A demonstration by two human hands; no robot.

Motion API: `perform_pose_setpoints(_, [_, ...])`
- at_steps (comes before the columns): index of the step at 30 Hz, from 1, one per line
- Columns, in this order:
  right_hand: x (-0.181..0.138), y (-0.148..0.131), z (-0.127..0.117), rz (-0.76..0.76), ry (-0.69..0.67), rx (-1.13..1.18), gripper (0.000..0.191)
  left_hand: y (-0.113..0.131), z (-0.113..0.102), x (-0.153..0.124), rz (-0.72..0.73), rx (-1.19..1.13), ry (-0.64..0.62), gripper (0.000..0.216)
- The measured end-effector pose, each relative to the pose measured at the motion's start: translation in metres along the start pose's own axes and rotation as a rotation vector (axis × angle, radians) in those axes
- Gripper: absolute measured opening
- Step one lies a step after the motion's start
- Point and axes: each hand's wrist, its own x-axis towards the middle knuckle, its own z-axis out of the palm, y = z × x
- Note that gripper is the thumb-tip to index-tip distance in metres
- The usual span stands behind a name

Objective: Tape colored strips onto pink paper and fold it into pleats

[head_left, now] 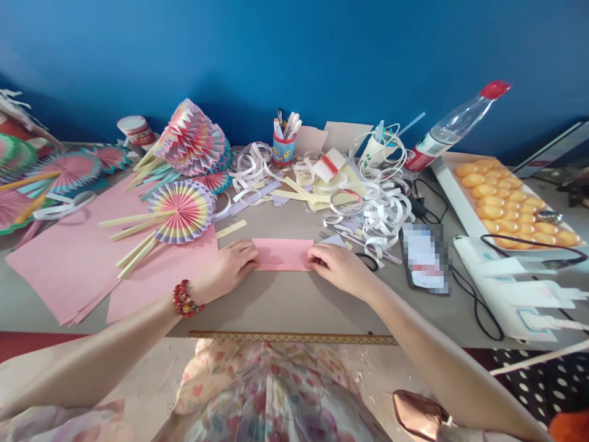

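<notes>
A small folded strip of pink paper (283,254) lies flat on the grey table in front of me. My left hand (234,263) grips its left end with curled fingers; red bead bracelets circle that wrist. At the other end, the fingers of my right hand (335,261) pinch the paper's right edge. Larger pink sheets (83,245) are spread to the left. On top of them rests a pleated paper fan (181,212) with pale yellow sticks, and a stack of more pleated fans (193,138) stands behind it.
White paper strips (384,209) curl in a heap at the back right, near a phone (424,258). A pen cup (283,149) stands by the blue wall. Further right are a plastic bottle (453,129), a tray of orange domes (510,202) and a power strip (501,288) with cables.
</notes>
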Motion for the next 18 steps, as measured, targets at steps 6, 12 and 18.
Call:
perform_pose_setpoints(6, [-0.003, -0.005, 0.001, -0.004, 0.013, -0.089, 0.012, 0.000, 0.002, -0.001, 0.005, 0.017, 0.009, 0.020])
perform_pose_setpoints(12, [-0.010, -0.002, 0.012, -0.030, 0.118, -0.147, 0.010, -0.004, 0.006, -0.004, 0.067, 0.117, 0.010, 0.023])
perform_pose_setpoints(18, [-0.013, 0.001, 0.023, -0.137, 0.191, -0.287, 0.021, -0.003, 0.005, -0.006, 0.265, 0.455, -0.100, 0.046])
